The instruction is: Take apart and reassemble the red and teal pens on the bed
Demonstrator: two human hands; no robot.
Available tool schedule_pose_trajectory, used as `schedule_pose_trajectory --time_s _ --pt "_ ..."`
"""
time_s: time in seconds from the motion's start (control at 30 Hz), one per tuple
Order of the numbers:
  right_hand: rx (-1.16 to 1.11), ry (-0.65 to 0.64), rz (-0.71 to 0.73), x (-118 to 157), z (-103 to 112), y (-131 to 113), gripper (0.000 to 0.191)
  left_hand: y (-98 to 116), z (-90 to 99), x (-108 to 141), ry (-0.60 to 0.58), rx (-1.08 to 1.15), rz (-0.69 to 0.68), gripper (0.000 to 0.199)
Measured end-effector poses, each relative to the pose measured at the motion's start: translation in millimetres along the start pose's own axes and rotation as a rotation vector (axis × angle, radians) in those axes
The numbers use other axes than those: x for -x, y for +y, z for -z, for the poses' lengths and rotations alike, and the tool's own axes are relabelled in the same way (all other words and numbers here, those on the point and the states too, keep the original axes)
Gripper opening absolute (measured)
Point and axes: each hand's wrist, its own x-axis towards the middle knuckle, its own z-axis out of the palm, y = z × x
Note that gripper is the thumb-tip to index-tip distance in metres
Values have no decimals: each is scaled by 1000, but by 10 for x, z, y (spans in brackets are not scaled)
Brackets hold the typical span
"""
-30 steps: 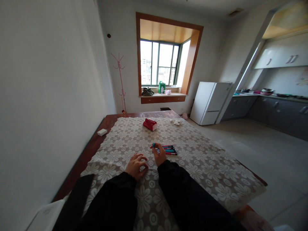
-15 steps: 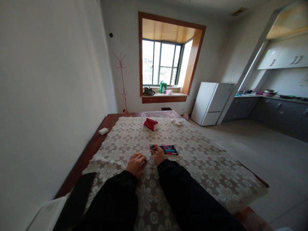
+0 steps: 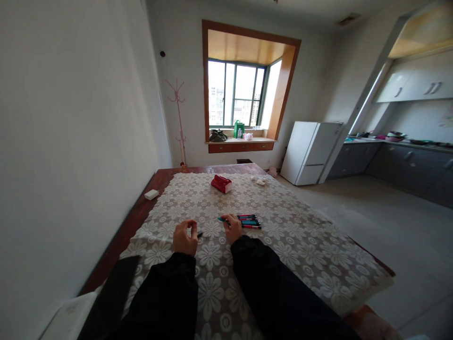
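Observation:
My left hand [image 3: 185, 237] is closed in a pinch on one end of a thin pale rod [image 3: 207, 221], which looks like a pen refill. The rod's other end meets a teal pen barrel [image 3: 221, 219] held in my right hand [image 3: 232, 228], its fingers closed around it. A small black piece [image 3: 200, 234] lies on the flowered cloth just right of my left hand. Several pens [image 3: 250, 222], pink, teal and black, lie side by side against the right side of my right hand.
A red packet [image 3: 222, 183] and a crumpled white item [image 3: 259, 180] lie farther back on the cloth [image 3: 290, 226]. At the table's left edge is a white box [image 3: 152, 194]. A black flat object [image 3: 118, 288] lies near left.
My left hand has moved left, away from my right hand, and the thin rod now shows between them. The small black piece on the cloth has come into view.

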Motion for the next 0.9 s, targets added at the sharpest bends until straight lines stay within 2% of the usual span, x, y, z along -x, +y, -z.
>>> schedule_pose_trajectory --time_s 0.37,0.57,0.7,0.9 --pt "134 -89 57 31 45 -120 28 -13 -34 23 -12 -62 -11 10" --pt "163 -72 24 33 49 -116 28 -2 -8 14 28 -69 3 9" --pt "170 -94 63 50 60 -156 27 8 -23 25 -18 -89 -29 9" --pt "188 -172 157 94 95 -252 23 22 -64 47 -164 1 -181 12"
